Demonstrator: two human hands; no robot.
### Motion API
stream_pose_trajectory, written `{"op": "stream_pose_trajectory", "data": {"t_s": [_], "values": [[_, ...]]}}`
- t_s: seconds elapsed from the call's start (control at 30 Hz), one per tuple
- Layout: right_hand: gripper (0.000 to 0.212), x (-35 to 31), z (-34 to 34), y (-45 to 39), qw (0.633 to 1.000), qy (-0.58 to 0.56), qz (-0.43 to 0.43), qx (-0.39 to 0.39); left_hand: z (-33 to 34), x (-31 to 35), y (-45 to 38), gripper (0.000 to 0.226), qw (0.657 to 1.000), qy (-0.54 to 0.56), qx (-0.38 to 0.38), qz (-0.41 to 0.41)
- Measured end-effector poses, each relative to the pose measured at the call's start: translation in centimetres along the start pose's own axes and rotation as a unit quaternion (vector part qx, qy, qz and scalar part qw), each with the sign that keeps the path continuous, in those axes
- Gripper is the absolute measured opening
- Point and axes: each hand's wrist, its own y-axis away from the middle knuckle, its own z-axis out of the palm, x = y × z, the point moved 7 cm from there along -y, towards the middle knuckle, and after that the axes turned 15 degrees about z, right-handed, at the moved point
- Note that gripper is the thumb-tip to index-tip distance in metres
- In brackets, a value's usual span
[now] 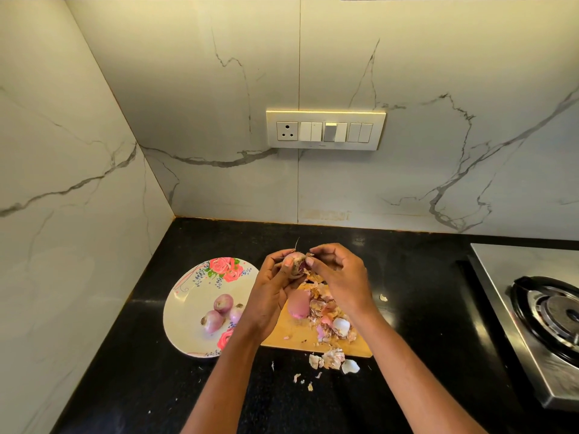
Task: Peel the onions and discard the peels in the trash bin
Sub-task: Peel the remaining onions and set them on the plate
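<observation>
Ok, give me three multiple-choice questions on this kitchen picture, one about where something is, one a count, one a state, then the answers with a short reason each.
1. Where is the plate?
A. left of the board
B. on the stove
C. behind the board

2. How many onions lie on the plate?
A. one
B. three
C. five

3. What state is the held onion in?
A. sliced in half
B. fully peeled
C. partly peeled

Answers:
1 A, the plate sits beside the board's left edge.
2 B, three onions lie grouped on it.
3 C, the left hand holds it while the right hand pulls at skin still on it.
</observation>
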Motion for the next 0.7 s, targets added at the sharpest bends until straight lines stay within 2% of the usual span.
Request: {"op": "stream_pose_trajectory", "data": {"t_s": [0.1, 0.27, 0.4, 0.57, 0.7], "values": [[0.012, 0.1, -0.1, -0.3, 1.0, 0.016, -0.006, 0.013, -0.1, 0.2, -0.1, 0.041, 1.0, -0.022, 0.006, 0.007], [0.008, 1.9, -2.1, -1.0, 0.996, 0.05, 0.027, 0.07, -1.0, 0.0, -0.1, 0.028, 0.998, 0.032, 0.058, -0.012], [0.023, 2.5, -2.1, -1.0, 0.986, 0.15, 0.024, 0.064, -0.9, 0.5, -0.2, 0.043, 0.998, -0.05, 0.047, 0.012], [0.025, 0.6, 0.2, 0.2, 0.999, 0.039, 0.011, -0.018, -0.6, 0.3, -0.2, 0.043, 0.996, -0.069, 0.035, 0.04], [0.021, 0.1, 0.0, 0.6, 0.999, 0.039, -0.013, 0.006, -0.3, 0.4, -0.2, 0.046, 0.994, -0.093, 0.014, 0.054]]}}
